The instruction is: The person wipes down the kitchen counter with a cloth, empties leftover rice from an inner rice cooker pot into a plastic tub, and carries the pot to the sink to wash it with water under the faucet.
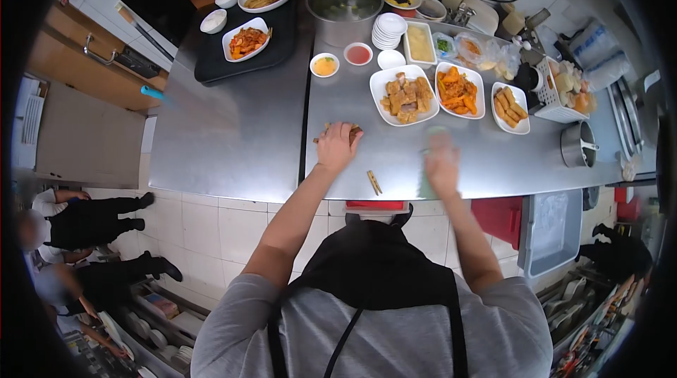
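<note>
Tan and wood-like, the peg (374, 183) lies on the steel table (515, 166) near your edge, between your hands. It sits rightward and nearer you from your left hand (338, 147), the closer one, its slim length pointing mostly away from you. That hand curls over brown pieces (355, 132), grip hidden; your right hand (443, 166) blurs against a green cloth (426, 184), its hold unclear.

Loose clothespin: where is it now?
Head view, near centre: the loose clothespin lies near the front edge of the counter, between the left hand and right hand.
</note>
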The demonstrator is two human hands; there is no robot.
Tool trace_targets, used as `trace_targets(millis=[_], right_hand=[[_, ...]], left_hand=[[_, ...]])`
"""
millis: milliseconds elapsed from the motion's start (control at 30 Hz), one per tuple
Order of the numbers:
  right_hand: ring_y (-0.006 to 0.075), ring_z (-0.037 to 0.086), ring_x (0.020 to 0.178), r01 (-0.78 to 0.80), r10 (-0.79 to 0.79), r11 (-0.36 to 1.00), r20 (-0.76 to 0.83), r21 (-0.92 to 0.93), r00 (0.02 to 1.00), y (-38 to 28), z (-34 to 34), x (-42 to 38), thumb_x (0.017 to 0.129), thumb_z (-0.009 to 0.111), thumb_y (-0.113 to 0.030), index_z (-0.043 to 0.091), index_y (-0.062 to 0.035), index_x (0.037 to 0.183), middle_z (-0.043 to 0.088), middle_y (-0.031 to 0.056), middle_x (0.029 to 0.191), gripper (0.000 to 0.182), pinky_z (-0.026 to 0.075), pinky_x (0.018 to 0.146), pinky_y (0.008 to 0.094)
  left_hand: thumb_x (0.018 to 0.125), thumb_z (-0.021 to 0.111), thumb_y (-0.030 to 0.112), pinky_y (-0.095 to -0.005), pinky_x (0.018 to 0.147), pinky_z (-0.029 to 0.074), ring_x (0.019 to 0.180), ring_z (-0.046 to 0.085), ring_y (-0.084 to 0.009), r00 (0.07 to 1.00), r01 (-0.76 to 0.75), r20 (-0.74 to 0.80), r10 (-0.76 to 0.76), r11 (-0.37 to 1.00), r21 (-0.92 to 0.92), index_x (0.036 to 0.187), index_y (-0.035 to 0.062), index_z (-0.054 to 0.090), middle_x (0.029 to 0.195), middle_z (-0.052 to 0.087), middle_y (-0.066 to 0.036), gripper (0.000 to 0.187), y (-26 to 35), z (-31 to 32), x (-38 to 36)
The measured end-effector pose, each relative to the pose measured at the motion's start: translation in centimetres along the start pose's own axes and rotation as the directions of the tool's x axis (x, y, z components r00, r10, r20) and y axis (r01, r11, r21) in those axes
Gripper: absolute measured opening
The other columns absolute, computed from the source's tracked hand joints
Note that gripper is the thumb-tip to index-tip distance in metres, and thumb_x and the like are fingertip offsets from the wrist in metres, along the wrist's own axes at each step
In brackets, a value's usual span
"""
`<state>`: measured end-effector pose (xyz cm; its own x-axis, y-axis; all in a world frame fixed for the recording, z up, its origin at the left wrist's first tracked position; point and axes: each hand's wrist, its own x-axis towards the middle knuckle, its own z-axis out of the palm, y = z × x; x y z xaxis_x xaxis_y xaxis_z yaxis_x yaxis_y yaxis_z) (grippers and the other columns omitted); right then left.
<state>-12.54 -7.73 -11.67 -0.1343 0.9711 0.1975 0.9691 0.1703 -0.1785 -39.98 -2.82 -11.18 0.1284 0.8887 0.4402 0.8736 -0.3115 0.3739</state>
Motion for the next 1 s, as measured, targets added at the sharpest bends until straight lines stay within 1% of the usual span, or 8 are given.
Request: trace_targets(millis=[233, 300, 367, 433, 500, 700, 800, 1000], right_hand=[[0.0269, 0.021, 0.126, -0.633, 0.65, 0.713, -0.053, -0.302, 0.758, 14.9, -5.5, -0.5, 0.085, 0.042, -0.036, 0.029, -0.0126, 0.13, 0.025, 0.01, 0.136, 0.052, 0.016, 0.098, 0.0546], [0.0309, 0.037, 0.116, -0.461, 0.36, 0.852, -0.362, -0.247, 0.86, 14.3, -3.5, -0.4, 0.082, 0.048, -0.034, 0.04, -0.008, 0.121, 0.04, 0.0152, 0.125, 0.047, 0.029, 0.093, 0.0495], [0.0334, 0.051, 0.086, -0.205, 0.235, 0.971, -0.348, 0.122, 0.907, 5.5, -4.7, 0.6, 0.073, 0.058, -0.023, 0.053, -0.0022, 0.095, 0.053, 0.0156, 0.094, 0.03, 0.042, 0.074, 0.0411], [0.0318, 0.052, 0.086, -0.11, 0.129, 0.878, -0.009, 0.466, 0.992, -3.1, -3.5, -1.0, 0.073, 0.06, -0.024, 0.053, -0.0047, 0.099, 0.053, 0.0154, 0.091, 0.033, 0.043, 0.075, 0.0376], [0.0287, 0.052, 0.087, 0.096, -0.092, 0.864, -0.032, 0.495, 0.995, -9.3, -3.2, -2.8, 0.07, 0.065, -0.021, 0.052, -0.0036, 0.099, 0.051, 0.0135, 0.094, 0.037, 0.044, 0.075, 0.0342], [0.0167, 0.056, 0.078, -0.357, 0.093, 0.483, 0.359, 0.799, 0.929, -8.6, 0.1, -4.1, 0.071, 0.063, -0.005, 0.051, -0.0023, 0.102, 0.056, 0.0093, 0.084, 0.033, 0.045, 0.071, 0.0269], [0.0123, 0.056, 0.073, -0.385, 0.068, 0.245, 0.38, 0.89, 0.922, -6.1, -0.1, -5.5, 0.075, 0.058, -0.001, 0.051, -0.0008, 0.101, 0.057, 0.0056, 0.078, 0.027, 0.046, 0.068, 0.0249], [0.0104, 0.055, 0.071, -0.468, -0.044, -0.044, 0.466, 0.883, 0.884, -2.1, 0.1, -13.4, 0.078, 0.055, -0.002, 0.054, 0.0004, 0.096, 0.057, 0.0056, 0.08, 0.018, 0.047, 0.064, 0.0236]], left_hand=[[0.078, 0.056, 0.026, -0.0373, 0.056, 0.043, 0.065, 0.056, -0.0263, 0.996, -0.046, 0.072, 0.056, 0.99, -0.132, 0.084, 0.0101, 0.055, 0.074, 0.057, -0.007, 0.017, 0.5, -0.9, -0.1], [0.078, 0.056, 0.026, -0.0368, 0.056, 0.044, 0.065, 0.056, -0.0265, 0.994, -0.09, 0.046, 0.098, 0.986, -0.137, 0.084, 0.0093, 0.055, 0.074, 0.057, -0.007, 0.017, 0.4, -0.6, -0.2], [0.077, 0.057, 0.025, -0.037, 0.056, 0.043, 0.063, 0.056, -0.0262, 0.992, -0.127, -0.035, 0.124, 0.984, -0.123, 0.078, 0.0083, 0.053, 0.072, 0.055, -0.008, 0.018, 0.6, -0.5, 0.0], [0.077, 0.057, 0.025, -0.0373, 0.055, 0.043, 0.063, 0.056, -0.0269, 0.99, -0.137, -0.031, 0.134, 0.98, -0.143, 0.079, 0.008, 0.054, 0.071, 0.056, -0.008, 0.017, 0.6, -0.4, -0.1], [0.077, 0.057, 0.024, -0.0375, 0.055, 0.044, 0.063, 0.056, -0.0276, 0.989, -0.15, -0.038, 0.145, 0.975, -0.163, 0.079, 0.0077, 0.055, 0.071, 0.056, -0.009, 0.017, 0.8, -0.1, 0.1], [0.083, 0.051, 0.027, -0.0368, 0.053, 0.044, 0.06, 0.058, -0.0275, 0.971, 0.152, -0.101, -0.216, 0.888, -0.434, 0.079, 0.0021, 0.056, 0.069, 0.058, -0.015, 0.026, 2.9, 0.1, 1.6], [0.087, 0.041, 0.036, -0.032, 0.045, 0.039, 0.048, 0.048, -0.0175, 0.724, 0.461, 0.24, -0.647, 0.195, -0.866, 0.083, 0.0035, 0.052, 0.069, 0.055, -0.007, 0.034, 3.6, -0.9, 3.3], [0.09, 0.028, 0.035, -0.0272, 0.049, 0.032, 0.058, 0.041, -0.0127, 0.633, 0.563, 0.762, -0.136, -0.596, -0.573, 0.091, 0.0038, 0.047, 0.07, 0.042, -0.002, 0.036, 8.4, -6.7, 1.3]])
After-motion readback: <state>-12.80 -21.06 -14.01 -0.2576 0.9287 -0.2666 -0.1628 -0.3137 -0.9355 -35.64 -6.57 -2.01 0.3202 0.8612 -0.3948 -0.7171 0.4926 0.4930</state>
